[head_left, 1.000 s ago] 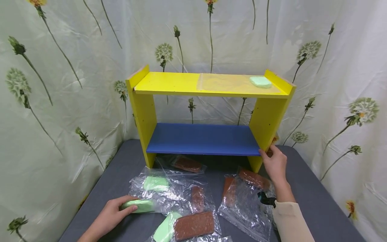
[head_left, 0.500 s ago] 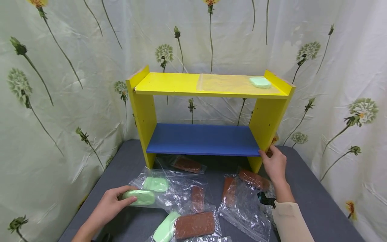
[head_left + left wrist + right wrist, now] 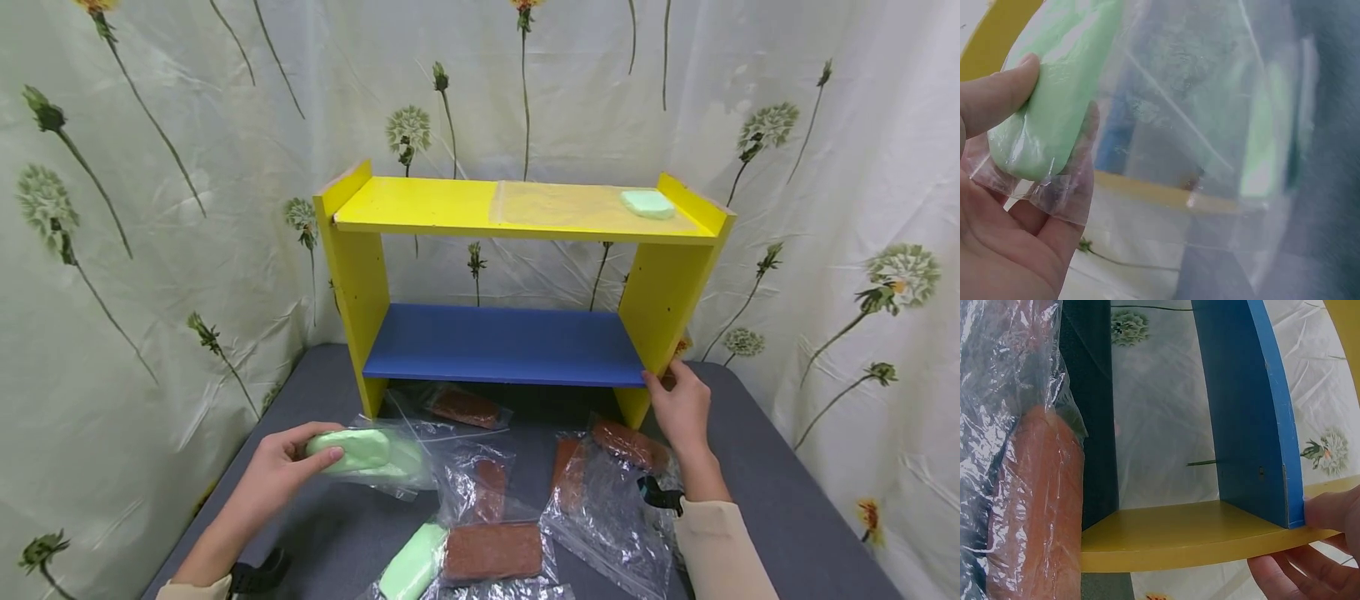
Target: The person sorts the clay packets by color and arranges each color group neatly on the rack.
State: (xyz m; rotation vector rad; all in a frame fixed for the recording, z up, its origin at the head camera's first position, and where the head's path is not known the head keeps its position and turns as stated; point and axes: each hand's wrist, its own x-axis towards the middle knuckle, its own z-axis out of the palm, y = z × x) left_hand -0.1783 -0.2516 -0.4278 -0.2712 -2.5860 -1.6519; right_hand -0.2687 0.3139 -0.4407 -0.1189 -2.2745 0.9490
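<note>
My left hand point(image 3: 281, 467) pinches a pale green clay-like slab point(image 3: 348, 447) in a clear plastic bag, raised at the left in front of the shelf unit. The left wrist view has the thumb on the slab's face and fingers behind; another green slab point(image 3: 1263, 137) appears through the film. My right hand point(image 3: 682, 406) grips the lower right side of the yellow shelf unit point(image 3: 420, 204). Its thumb touches the end of the blue shelf board point(image 3: 495, 343), while its fingers point(image 3: 1272, 575) lie outside the yellow side panel.
Bagged brown slabs point(image 3: 492, 552) lie on the dark table point(image 3: 322, 379), in front of and under the unit. Beside one is a green slab point(image 3: 411, 562). On the top board are a tan sheet point(image 3: 555, 204) and a pale green piece point(image 3: 647, 203). A flowered curtain hangs behind.
My left hand has lifted the green slab up and away from me, drawing its bag off the nearby ones. My right hand stays on the shelf unit.
</note>
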